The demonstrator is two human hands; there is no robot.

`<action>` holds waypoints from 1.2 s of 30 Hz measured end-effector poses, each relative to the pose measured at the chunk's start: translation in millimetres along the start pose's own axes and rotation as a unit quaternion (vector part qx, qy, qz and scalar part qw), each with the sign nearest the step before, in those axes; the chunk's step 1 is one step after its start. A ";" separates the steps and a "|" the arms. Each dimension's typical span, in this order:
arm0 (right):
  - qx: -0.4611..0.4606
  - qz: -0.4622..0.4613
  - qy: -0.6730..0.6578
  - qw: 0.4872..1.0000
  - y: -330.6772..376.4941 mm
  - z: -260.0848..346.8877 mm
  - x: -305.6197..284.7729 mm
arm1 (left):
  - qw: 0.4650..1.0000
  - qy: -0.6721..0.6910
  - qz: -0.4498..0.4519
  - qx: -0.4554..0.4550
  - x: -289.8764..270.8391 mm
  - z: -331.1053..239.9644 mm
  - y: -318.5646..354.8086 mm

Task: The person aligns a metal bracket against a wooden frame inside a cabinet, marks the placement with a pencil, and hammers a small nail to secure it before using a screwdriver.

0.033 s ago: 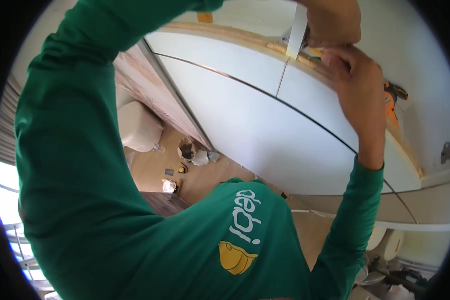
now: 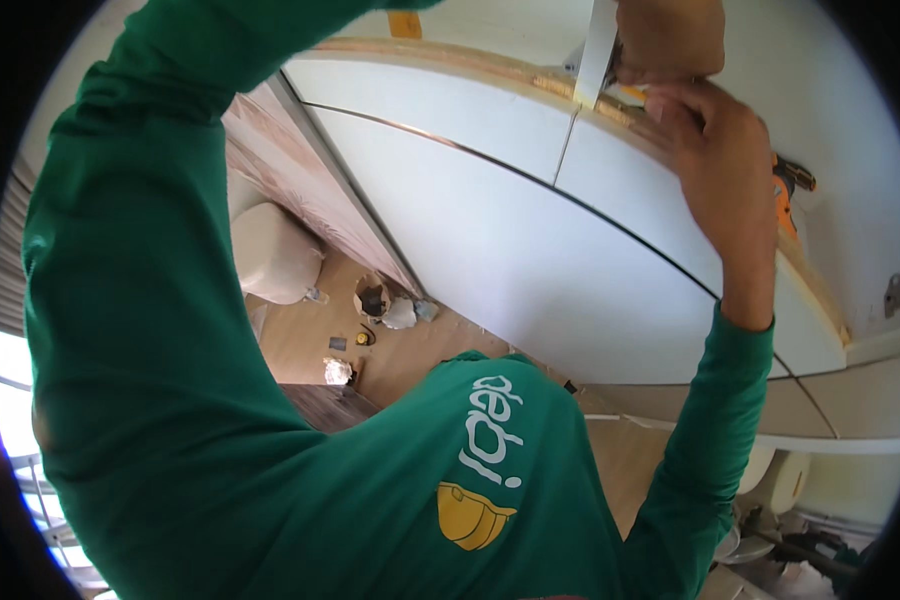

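Overhead at the top edge of a white cabinet, both my hands meet beside a narrow white upright panel (image 2: pixel 598 50). My left hand (image 2: pixel 670 40) is curled closed, and what its fingers hold is hidden. Just below it, my right hand (image 2: pixel 720 165) is closed in a pinch against the left one. A small piece of a thin yellow thing (image 2: pixel 631 94) shows between them; its kind cannot be made out. Beneath the hands runs a raw wooden edge (image 2: pixel 450 60) above the white cabinet fronts (image 2: pixel 450 115).
An orange and black tool (image 2: pixel 785 195) lies on the ledge right of my right hand. Metal hinges (image 2: pixel 895 295) sit on the far right wall. On the floor (image 2: pixel 300 330) below are a paper bag (image 2: pixel 372 298), a yellow tape measure (image 2: pixel 366 338) and scraps. A covered rounded seat (image 2: pixel 275 255) stands left.
The view has shifted very slightly. My hands stay together at the same spot by the white panel, with the right forearm a touch further right.
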State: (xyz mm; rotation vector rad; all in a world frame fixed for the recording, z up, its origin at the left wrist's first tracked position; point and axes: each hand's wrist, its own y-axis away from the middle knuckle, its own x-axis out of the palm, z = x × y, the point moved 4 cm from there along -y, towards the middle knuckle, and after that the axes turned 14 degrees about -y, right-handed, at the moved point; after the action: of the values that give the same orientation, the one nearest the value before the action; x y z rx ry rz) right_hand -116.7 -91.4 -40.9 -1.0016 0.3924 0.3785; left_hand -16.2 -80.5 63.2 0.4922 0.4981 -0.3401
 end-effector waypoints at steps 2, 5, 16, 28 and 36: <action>0.015 0.005 0.042 0.999 -6.9 -11.0 0.6 | 0.998 -0.038 0.020 -0.040 0.6 -6.1 -1.6; 0.081 0.014 0.119 0.989 -4.0 13.6 2.3 | 0.996 -0.054 0.041 -0.055 -1.3 -10.1 5.2; -0.002 -0.044 0.218 0.975 14.1 54.2 23.8 | 0.991 -0.109 0.000 -0.080 4.2 -23.6 14.8; 0.136 -0.042 0.225 0.964 1.4 47.1 21.2 | 0.987 -0.120 -0.012 -0.103 10.4 -32.0 17.2; 0.053 -0.056 0.269 0.960 10.3 48.4 32.6 | 0.986 -0.116 -0.015 -0.114 14.8 -33.4 19.4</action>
State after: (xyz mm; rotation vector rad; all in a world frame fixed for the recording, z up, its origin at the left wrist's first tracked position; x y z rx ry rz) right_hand -86.4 -40.5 -40.8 -1.0096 0.8341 -0.0272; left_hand -8.1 -49.7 36.8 0.2180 0.3124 -0.3596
